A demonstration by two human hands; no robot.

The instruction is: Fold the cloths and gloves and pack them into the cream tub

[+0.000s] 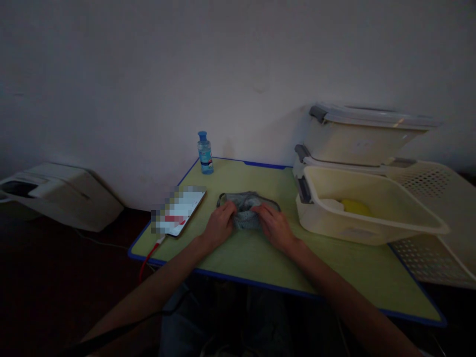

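Observation:
A soft grey fabric piece point(248, 219) with a knit-like texture and a darker rim lies bunched on the yellow-green table point(256, 258). Its exact kind cannot be made out in the dim light. My left hand point(222, 223) pinches its left side, fingers closed on the edge. At the right edge, my right hand point(274, 225) grips the same fabric between thumb and fingers. The two hands are a short way apart, with the fabric spread between them.
A phone point(188, 210) with a red cable point(148, 258) lies left. Behind it stands a blue bottle point(206, 156). An open white bin point(334, 223) holds a yellow item point(356, 207); lidded boxes point(357, 141) and a perforated basket point(427, 181) are beyond. The wall point(241, 74) borders the table's back.

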